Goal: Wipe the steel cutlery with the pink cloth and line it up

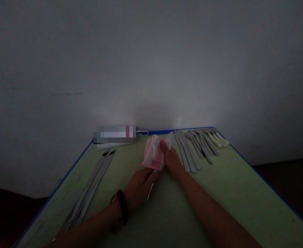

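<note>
Grasping a slender, shiny metal utensil (150,191), the left hand (141,185) lies just below a folded pink-and-white fabric cloth (153,155), a dark band (123,207) around its wrist. The right hand (172,162) has its grip pinched on the cloth's right side. The utensil's upper end is hidden, apparently within the cloth, so its type cannot be told. Left of the cloth, two long silver metal strips (98,182) lie side by side on the pale green, blue-edged desk (231,193); beyond them, a blurred rectangular object (115,134). Right of the cloth lie flat-handled silver utensils (187,155), then, farther right, white-handled utensils (215,139).
</note>
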A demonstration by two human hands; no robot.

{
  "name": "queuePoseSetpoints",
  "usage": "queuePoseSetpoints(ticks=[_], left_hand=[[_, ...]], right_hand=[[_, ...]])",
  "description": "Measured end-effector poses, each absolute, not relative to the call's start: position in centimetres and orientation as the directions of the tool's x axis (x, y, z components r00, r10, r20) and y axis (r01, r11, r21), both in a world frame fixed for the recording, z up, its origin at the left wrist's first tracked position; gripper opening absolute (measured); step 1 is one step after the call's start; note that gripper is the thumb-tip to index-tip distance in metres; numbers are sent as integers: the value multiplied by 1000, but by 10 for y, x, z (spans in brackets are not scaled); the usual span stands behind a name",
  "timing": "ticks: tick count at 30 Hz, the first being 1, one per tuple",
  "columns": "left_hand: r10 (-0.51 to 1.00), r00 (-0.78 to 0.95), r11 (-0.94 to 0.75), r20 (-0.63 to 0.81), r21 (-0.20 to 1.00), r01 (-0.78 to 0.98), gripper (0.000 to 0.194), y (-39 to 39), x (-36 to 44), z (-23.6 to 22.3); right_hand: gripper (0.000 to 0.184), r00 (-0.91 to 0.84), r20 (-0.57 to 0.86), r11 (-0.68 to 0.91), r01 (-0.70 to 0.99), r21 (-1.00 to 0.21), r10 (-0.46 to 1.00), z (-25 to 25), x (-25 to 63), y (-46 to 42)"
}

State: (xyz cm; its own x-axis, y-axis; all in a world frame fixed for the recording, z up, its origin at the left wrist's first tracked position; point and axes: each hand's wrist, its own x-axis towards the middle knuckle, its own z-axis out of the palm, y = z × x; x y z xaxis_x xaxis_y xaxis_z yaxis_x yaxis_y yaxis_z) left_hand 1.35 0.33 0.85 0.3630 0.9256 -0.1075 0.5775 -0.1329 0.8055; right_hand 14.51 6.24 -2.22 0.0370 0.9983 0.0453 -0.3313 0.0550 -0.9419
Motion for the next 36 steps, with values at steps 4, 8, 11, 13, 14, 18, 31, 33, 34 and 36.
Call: queuePoseSetpoints(ticks=[4, 8, 11, 13, 14, 18, 31, 33, 34, 36], left_hand=[[903, 424, -185, -68, 830, 526, 26, 5, 11, 8], [890, 448, -185, -82, 834, 520, 26, 5, 10, 6], [901, 429, -157, -67, 871, 466, 28, 6, 10, 2], [918, 392, -125, -59, 896, 427, 29, 7, 11, -2], [927, 372, -110, -57, 903, 414, 29, 8, 11, -3], [943, 324, -73, -78, 900, 430, 33, 8, 13, -3], [940, 320, -16, -121, 919, 394, 40, 2, 16, 15], [938, 329, -38, -107, 913, 406, 39, 2, 16, 15], [939, 331, -49, -98, 911, 410, 38, 2, 15, 14], [941, 327, -62, -84, 908, 414, 36, 3, 15, 14]], right_hand=[[51, 104, 47, 74, -272, -960, 993, -24, 144, 74], [46, 114, 50, 80, -279, -957, 992, -19, 146, 70], [37, 74, 13, 38, -341, -939, 997, -13, 146, 65], [30, 19, -31, -19, -449, -893, 999, -10, 145, 64], [27, -3, -49, -44, -507, -861, 999, -9, 144, 65], [17, -54, -127, -127, -715, -688, 990, -8, 141, 71], [29, -140, -147, -200, -788, -582, 979, 3, 147, 68], [31, -116, -146, -181, -783, -595, 982, -1, 149, 71], [30, -96, -141, -164, -768, -619, 985, -3, 151, 73], [28, -40, -89, -93, -679, -728, 995, -9, 153, 75]])
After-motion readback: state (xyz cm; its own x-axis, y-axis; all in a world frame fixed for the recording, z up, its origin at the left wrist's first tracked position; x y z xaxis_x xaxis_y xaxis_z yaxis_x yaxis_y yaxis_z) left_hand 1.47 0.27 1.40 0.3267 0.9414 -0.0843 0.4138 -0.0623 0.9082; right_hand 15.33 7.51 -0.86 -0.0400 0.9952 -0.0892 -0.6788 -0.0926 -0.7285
